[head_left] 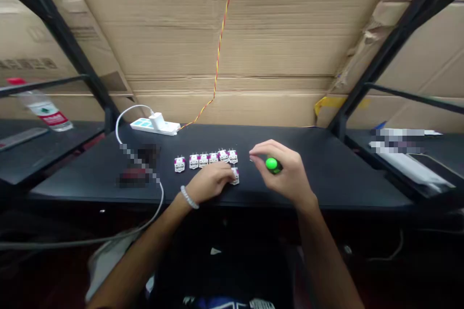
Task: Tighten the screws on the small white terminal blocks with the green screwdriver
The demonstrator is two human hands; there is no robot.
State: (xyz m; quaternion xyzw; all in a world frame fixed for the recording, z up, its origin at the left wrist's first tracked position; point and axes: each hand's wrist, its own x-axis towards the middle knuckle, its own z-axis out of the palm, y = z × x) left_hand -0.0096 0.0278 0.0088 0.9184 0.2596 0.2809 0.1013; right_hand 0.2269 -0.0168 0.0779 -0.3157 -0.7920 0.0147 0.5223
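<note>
My left hand rests on the black table with its fingers closed on a small white and magenta part. Just beyond it lies a row of several like white and magenta parts. My right hand hovers to the right of the row, fingers curled round a tool with a green handle, thumb and forefinger pinched at its tip. A beaded bracelet sits on my left wrist.
A white power strip with a plugged charger lies at the back left, its white cable running off the table's front edge. A red-yellow wire hangs down the cardboard wall. A plastic bottle lies on the left shelf.
</note>
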